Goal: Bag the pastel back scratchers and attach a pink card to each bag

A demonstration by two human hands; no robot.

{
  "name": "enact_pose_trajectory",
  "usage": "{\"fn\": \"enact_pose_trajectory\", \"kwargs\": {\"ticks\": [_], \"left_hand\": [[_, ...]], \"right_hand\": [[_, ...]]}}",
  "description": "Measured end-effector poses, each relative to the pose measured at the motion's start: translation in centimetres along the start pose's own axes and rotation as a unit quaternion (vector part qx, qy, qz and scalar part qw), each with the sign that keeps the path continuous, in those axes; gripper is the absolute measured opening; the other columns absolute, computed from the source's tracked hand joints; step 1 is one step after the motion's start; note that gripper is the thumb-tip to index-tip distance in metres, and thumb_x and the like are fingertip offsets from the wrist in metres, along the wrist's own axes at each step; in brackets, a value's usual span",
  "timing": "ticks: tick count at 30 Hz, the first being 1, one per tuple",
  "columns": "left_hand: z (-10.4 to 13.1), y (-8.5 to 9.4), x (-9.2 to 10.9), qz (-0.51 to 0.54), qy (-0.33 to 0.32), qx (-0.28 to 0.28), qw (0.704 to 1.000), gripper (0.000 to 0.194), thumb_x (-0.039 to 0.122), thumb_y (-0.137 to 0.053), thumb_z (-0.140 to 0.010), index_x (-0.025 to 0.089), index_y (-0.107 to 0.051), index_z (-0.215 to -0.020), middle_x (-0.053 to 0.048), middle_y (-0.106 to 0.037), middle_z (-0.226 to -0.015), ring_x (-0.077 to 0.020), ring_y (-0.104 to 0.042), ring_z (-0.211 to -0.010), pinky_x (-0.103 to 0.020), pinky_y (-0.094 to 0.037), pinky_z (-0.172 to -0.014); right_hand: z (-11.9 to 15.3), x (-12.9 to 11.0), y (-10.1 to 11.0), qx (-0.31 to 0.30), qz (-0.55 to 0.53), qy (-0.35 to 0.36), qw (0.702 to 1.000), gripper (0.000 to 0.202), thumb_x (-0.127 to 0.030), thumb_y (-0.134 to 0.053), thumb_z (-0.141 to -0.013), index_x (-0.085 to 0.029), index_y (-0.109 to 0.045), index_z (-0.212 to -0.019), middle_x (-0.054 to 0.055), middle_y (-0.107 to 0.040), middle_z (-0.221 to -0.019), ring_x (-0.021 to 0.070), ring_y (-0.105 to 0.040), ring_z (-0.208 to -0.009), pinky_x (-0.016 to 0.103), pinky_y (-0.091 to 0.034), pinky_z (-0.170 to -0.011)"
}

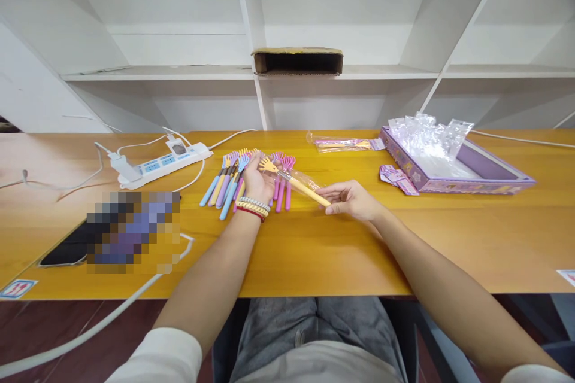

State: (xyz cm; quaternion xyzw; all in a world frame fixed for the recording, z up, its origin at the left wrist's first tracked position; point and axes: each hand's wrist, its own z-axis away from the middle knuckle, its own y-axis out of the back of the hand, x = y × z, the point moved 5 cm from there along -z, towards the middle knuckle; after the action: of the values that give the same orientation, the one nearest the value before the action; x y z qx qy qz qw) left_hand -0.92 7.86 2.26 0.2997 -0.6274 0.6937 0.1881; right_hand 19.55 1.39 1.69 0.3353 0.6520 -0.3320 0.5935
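Observation:
A yellow back scratcher (308, 191) with a small hand-shaped head lies slantwise between my two hands, just above the table. My left hand (259, 184), wearing bracelets, is closed round its head end; some of those fingers are hidden behind it. My right hand (353, 198) pinches the handle's lower end between thumb and fingers. Clear plastic film (308, 179) shows along the scratcher's shaft; whether it encloses the scratcher I cannot tell. Under and beside my left hand lie several blue, yellow and purple back scratchers (224, 182), with pink ones (283, 188) to the right.
A purple box tray (476, 185) holding clear bags (429, 134) stands at right, with purple cards (399, 179) beside it. Bagged scratchers (344, 143) lie behind. At left are a power strip (168, 161), cables and a blurred dark item (67, 242). A cardboard box (297, 61) sits on the shelf.

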Motion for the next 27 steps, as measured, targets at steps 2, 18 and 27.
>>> {"fn": "enact_pose_trajectory", "kwargs": {"ticks": [2, 18, 27], "left_hand": [[0.2, -0.2, 0.2, -0.004, -0.015, -0.006, 1.000, 0.013, 0.029, -0.058, -0.076, 0.018, -0.051, -0.076, 0.000, -0.058, -0.064, -0.0131, -0.060, -0.057, -0.027, -0.050, -0.059], [1.8, -1.9, -1.5, -0.064, 0.026, -0.066, 0.995, 0.011, 0.019, -0.062, -0.077, 0.015, -0.052, -0.077, -0.002, -0.063, -0.065, -0.0129, -0.064, -0.059, -0.025, -0.052, -0.061], [1.2, -1.3, -1.1, -0.093, 0.032, -0.044, 0.994, 0.009, 0.016, -0.060, -0.077, 0.013, -0.051, -0.074, -0.004, -0.064, -0.064, -0.0161, -0.064, -0.059, -0.032, -0.054, -0.065]], "right_hand": [[-0.1, 0.0, 0.3, 0.024, -0.002, 0.006, 1.000, 0.046, -0.018, -0.082, -0.047, -0.018, -0.071, -0.091, 0.004, -0.071, -0.083, 0.0157, -0.066, -0.072, 0.031, -0.054, -0.070], [-0.3, 0.7, 1.8, 0.122, 0.221, 0.025, 0.967, 0.051, -0.044, -0.079, -0.051, -0.018, -0.052, -0.086, -0.008, -0.051, -0.052, 0.0071, -0.041, -0.042, 0.020, -0.030, -0.042], [0.0, -0.6, 0.8, 0.065, 0.381, 0.103, 0.917, 0.039, -0.043, -0.066, -0.071, -0.018, -0.058, -0.101, -0.003, -0.055, -0.063, 0.0094, -0.048, -0.053, 0.022, -0.038, -0.055]]}}
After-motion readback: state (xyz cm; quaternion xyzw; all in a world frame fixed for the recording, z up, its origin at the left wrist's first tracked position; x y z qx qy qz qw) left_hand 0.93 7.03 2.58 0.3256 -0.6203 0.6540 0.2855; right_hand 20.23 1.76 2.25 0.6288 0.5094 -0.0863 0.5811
